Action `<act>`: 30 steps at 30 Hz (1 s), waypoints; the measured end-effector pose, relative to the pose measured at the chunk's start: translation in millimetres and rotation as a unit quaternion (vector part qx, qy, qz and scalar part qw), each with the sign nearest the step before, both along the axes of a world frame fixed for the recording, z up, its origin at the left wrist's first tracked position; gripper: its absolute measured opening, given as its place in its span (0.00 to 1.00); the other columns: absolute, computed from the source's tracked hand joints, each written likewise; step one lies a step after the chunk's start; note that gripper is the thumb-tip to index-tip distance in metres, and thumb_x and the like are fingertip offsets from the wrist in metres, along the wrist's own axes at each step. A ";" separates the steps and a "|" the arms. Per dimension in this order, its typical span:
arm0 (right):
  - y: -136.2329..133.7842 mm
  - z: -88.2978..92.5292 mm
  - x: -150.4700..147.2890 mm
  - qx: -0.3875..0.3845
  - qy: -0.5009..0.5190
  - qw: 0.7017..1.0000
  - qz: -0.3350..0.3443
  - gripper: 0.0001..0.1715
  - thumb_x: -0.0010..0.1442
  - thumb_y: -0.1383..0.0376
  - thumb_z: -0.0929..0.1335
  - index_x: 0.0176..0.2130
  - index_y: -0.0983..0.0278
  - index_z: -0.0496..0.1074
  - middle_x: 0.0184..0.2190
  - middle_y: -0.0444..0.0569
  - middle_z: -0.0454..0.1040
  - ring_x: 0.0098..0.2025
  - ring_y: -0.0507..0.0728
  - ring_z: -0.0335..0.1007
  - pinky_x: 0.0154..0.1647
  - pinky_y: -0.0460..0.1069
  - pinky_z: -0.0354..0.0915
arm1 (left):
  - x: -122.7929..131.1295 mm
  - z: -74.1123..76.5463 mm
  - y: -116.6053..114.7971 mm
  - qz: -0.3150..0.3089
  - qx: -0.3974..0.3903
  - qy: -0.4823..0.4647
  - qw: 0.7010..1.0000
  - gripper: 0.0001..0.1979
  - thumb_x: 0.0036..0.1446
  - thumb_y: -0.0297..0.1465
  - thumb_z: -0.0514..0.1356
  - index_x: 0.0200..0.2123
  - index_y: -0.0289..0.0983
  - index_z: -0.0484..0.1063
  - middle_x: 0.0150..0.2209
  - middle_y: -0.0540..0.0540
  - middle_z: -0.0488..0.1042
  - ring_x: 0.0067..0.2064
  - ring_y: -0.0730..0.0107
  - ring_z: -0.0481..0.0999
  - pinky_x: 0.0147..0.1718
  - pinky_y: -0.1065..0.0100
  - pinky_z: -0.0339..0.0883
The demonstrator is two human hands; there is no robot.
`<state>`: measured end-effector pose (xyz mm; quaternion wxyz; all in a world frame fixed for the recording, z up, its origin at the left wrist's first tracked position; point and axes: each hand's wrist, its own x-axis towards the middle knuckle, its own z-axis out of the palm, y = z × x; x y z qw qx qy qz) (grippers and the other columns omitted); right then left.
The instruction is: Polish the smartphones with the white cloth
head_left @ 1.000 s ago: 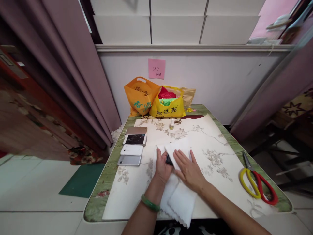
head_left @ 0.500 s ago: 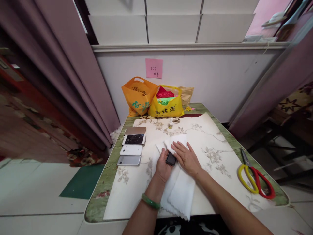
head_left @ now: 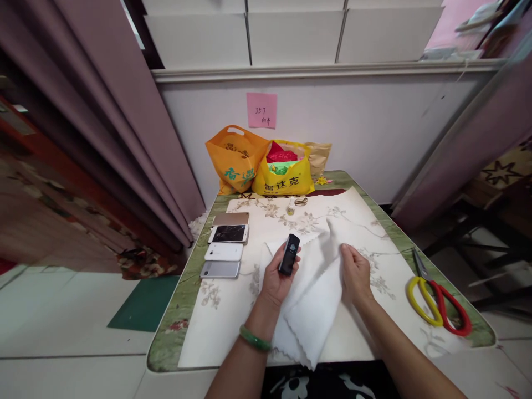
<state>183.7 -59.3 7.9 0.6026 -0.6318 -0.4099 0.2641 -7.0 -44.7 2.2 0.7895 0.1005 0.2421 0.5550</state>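
Note:
A small black handheld device with a dark glossy face (head_left: 290,254) lies tilted in my left hand (head_left: 277,280), whose fingers wrap round it from beneath. Its exact kind I cannot make out. My right hand (head_left: 356,272) pinches the edge of a white cloth (head_left: 318,310) and holds that side raised off the table. Part of the cloth lies under my left hand, its scalloped border hanging toward the front edge. A green bangle (head_left: 255,339) circles my left wrist.
Several phones, including a white one (head_left: 223,252), lie in a column on the left. Scissors (head_left: 436,299) rest at the right edge. An orange bag (head_left: 235,160), a yellow bag (head_left: 284,180) and a small bottle (head_left: 290,207) stand toward the back of the table (head_left: 166,338).
My right hand has moved right, off the black device, drawing the cloth's edge up with it. More of the device now shows in my left hand.

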 end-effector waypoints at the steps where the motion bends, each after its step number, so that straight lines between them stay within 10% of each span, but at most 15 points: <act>1: 0.2 0.4 -1.3 -0.004 0.044 0.999 0.010 0.22 0.57 0.49 0.66 0.32 0.66 0.73 0.26 0.43 0.72 0.30 0.54 0.66 0.33 0.47 0.63 | -0.1 0.0 -1.3 -0.008 0.011 0.010 1.000 0.23 0.53 0.26 0.62 0.53 0.34 0.68 0.44 0.38 0.76 0.36 0.70 0.77 0.29 0.74 0.70; 9: -0.9 0.3 -2.7 -0.012 0.252 0.967 0.021 0.15 0.51 0.55 0.71 0.33 0.63 0.71 0.29 0.41 0.73 0.30 0.51 0.68 0.32 0.44 0.66 | 6.8 -3.8 -5.1 -0.028 0.048 0.119 0.991 0.19 0.48 0.28 0.67 0.45 0.35 0.71 0.26 0.52 0.69 0.23 0.81 0.68 0.21 0.79 0.62; 14: -0.9 1.7 1.4 -0.002 0.256 0.967 0.014 0.16 0.54 0.55 0.70 0.39 0.63 0.72 0.30 0.41 0.75 0.30 0.53 0.70 0.34 0.47 0.68 | 8.1 -0.1 -5.7 -0.014 0.038 0.087 0.995 0.22 0.50 0.24 0.65 0.48 0.40 0.68 0.45 0.45 0.75 0.44 0.62 0.77 0.44 0.58 0.72; 18: -11.5 15.0 -2.4 0.033 0.078 0.993 0.088 0.20 0.58 0.54 0.67 0.46 0.63 0.73 0.42 0.49 0.76 0.43 0.57 0.72 0.41 0.49 0.69 | 7.8 0.2 -3.8 -0.045 0.033 0.065 0.996 0.20 0.52 0.25 0.62 0.50 0.36 0.69 0.49 0.40 0.75 0.51 0.54 0.74 0.52 0.48 0.66; 22: -22.7 29.6 -8.9 0.036 -0.141 0.915 0.376 0.17 0.62 0.56 0.64 0.43 0.62 0.77 0.44 0.51 0.76 0.41 0.57 0.74 0.40 0.49 0.70 | 7.7 -3.1 0.4 -0.037 -0.032 0.006 0.999 0.19 0.60 0.39 0.56 0.48 0.32 0.72 0.44 0.39 0.79 0.49 0.55 0.76 0.55 0.53 0.64; 27: -13.0 26.8 -14.9 0.062 -0.210 0.950 0.223 0.19 0.66 0.56 0.61 0.47 0.60 0.75 0.40 0.49 0.77 0.34 0.55 0.75 0.37 0.51 0.72 | 8.3 -6.5 3.5 -0.011 -0.061 -0.034 0.997 0.26 0.61 0.45 0.53 0.52 0.31 0.70 0.44 0.39 0.79 0.51 0.53 0.75 0.57 0.53 0.61; 30: -3.1 19.4 -22.2 0.103 -0.336 0.908 0.230 0.19 0.67 0.59 0.60 0.51 0.57 0.73 0.47 0.49 0.76 0.48 0.58 0.72 0.51 0.54 0.68 | 7.8 -7.2 4.5 -0.010 -0.058 -0.038 0.998 0.27 0.61 0.46 0.52 0.53 0.31 0.69 0.45 0.38 0.78 0.50 0.54 0.76 0.55 0.55 0.63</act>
